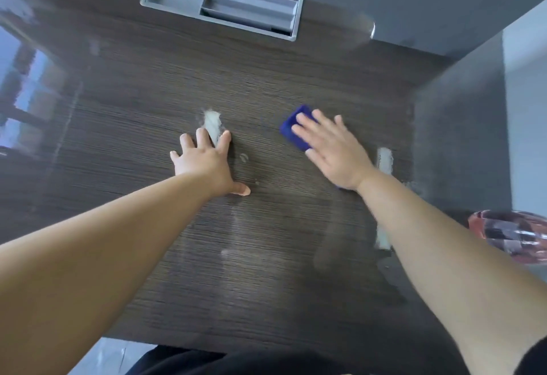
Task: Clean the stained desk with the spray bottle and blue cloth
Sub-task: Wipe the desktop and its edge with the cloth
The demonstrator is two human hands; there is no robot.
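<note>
Cleanup is looking partway: right hand point(331, 149) is pressing blue cloth point(296, 129) flat-fingered onto the desk point(133, 93) centre, left hand point(207, 161) is resting spread beside one white smear point(212, 126), and two more smears point(384, 160) are sitting uncleaned near the right edge.

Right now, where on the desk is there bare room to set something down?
Free: the desk band below the grey tray, and all left of the left hand. Crowded: around the right hand: blue cloth, white smears, pink object.

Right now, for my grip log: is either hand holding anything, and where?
Nothing is gripped. The right hand presses flat on the blue cloth, its far end showing; the left hand lies flat on the desk.
</note>
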